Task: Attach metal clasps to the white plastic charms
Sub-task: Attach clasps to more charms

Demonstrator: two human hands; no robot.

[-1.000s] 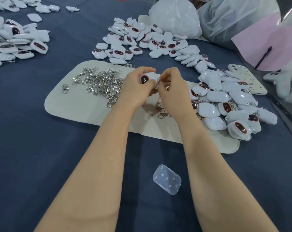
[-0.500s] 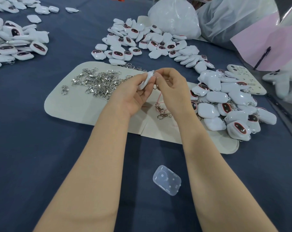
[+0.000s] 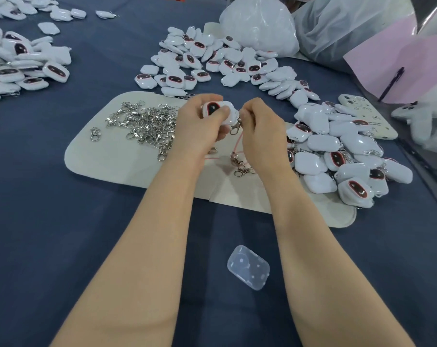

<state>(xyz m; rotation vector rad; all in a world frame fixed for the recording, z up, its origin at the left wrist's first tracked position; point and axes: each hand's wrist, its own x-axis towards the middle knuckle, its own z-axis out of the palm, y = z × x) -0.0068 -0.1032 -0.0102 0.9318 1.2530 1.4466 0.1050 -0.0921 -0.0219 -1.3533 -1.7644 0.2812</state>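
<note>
cloth (image 3: 49, 221) — navy, under white charms (image 3: 227, 64)

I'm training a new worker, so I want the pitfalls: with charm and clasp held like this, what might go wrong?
1. The right hand pinches the dangling clasp beside the charm held by the left hand; it may slip and drop among the loose clasps below.
2. The right forearm lies near the charm pile and may nudge pieces off the mat.

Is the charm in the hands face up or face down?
Face up: the charm, gripped by the left hand, shows its dark oval face to the camera.
</note>
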